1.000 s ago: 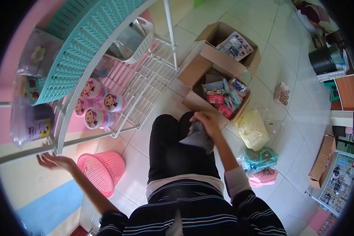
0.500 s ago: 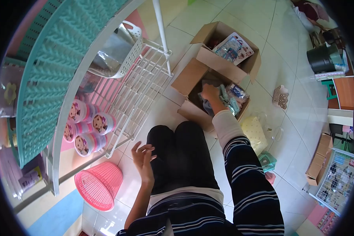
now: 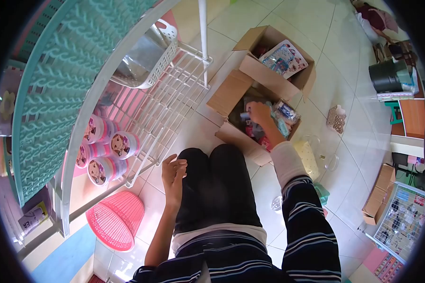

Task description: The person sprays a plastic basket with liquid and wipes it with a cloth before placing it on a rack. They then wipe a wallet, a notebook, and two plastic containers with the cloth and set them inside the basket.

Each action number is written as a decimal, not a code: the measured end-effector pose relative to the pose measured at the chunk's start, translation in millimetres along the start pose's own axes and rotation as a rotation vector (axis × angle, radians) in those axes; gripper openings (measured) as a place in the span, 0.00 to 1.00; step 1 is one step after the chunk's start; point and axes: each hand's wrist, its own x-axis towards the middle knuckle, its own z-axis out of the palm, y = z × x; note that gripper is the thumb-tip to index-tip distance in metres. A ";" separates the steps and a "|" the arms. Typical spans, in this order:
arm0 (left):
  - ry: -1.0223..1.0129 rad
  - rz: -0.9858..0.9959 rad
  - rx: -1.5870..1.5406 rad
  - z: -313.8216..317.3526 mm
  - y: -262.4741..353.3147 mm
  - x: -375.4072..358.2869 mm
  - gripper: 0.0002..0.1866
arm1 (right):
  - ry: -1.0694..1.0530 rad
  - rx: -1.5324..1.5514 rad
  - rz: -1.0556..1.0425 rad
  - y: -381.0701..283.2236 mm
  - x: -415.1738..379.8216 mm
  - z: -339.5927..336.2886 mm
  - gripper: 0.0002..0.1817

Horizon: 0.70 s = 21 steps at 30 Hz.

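My right hand [image 3: 259, 114] reaches into an open cardboard box [image 3: 243, 137] filled with plastic-wrapped items [image 3: 286, 112]. Its fingers are closed round a greyish plastic packet [image 3: 245, 115], whose exact content I cannot make out. Reddish packets [image 3: 265, 142] show below the hand. My left hand [image 3: 174, 170] hovers beside my left knee with nothing in it, its fingers loosely curled and apart. Beyond the first box stands a second open box [image 3: 269, 74] with a printed sheet [image 3: 285, 59] on top.
On the left, a white wire rack [image 3: 163, 101] bears round pink containers [image 3: 123, 145] and a white basket [image 3: 163, 66]. A pink basket [image 3: 115, 220] lies below. At right are a small perforated basket [image 3: 336, 119] and a yellow bag [image 3: 306, 155]. A person [image 3: 375, 16] is at the top right.
My right hand has lifted slightly within the box with a greyish packet, and reddish packets now show beneath it. My left hand has moved up a little.
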 end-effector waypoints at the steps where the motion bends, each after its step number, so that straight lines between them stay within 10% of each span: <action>1: -0.020 -0.003 0.029 -1.5 -4.1 0.5 0.23 | 0.137 0.156 -0.032 -1.4 -12.1 -17.3 0.08; 9: -0.240 -0.015 0.014 31.0 27.8 22.1 0.26 | 0.315 0.341 -0.494 -73.4 -116.0 -120.5 0.07; 14: -0.563 -0.557 -0.476 50.3 26.9 20.3 0.30 | 0.077 0.386 -0.749 -143.5 -176.2 -133.3 0.08; 21: -0.558 -0.429 -1.048 36.3 30.4 -2.8 0.37 | 0.336 1.384 -0.024 -176.4 -190.3 -104.9 0.10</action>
